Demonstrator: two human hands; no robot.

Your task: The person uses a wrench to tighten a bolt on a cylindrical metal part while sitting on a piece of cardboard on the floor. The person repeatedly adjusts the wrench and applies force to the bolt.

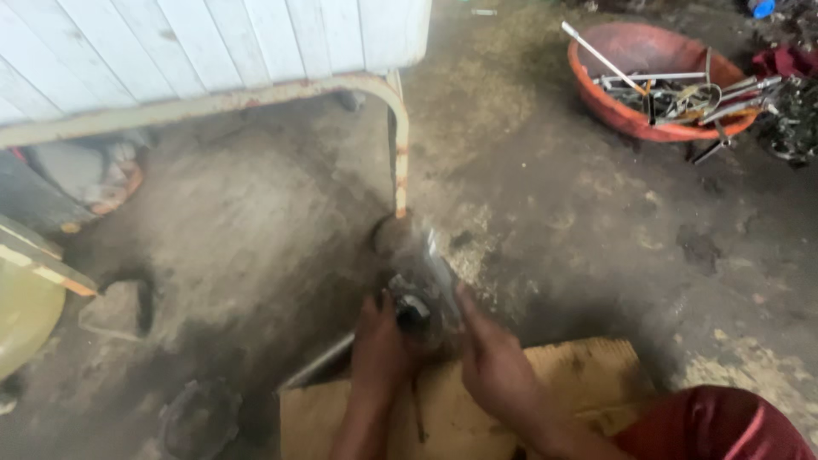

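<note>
Both of my hands hold a dirty grey metal part (415, 277), blurred by motion, low in the middle of the view. My left hand (379, 349) grips its lower left side, next to a round dark opening. My right hand (494, 366) clasps its right side, fingers wrapped around the body. The part hangs just above a piece of brown cardboard (571, 375) lying on the grimy floor. My knee in red cloth (716, 422) shows at the bottom right.
A white slatted bench with a rusty tube frame (388, 94) stands at the upper left, its leg coming down just behind the part. An orange basin (596, 89) with several metal tools sits at the upper right. A yellow-green object (25, 315) is at the left edge.
</note>
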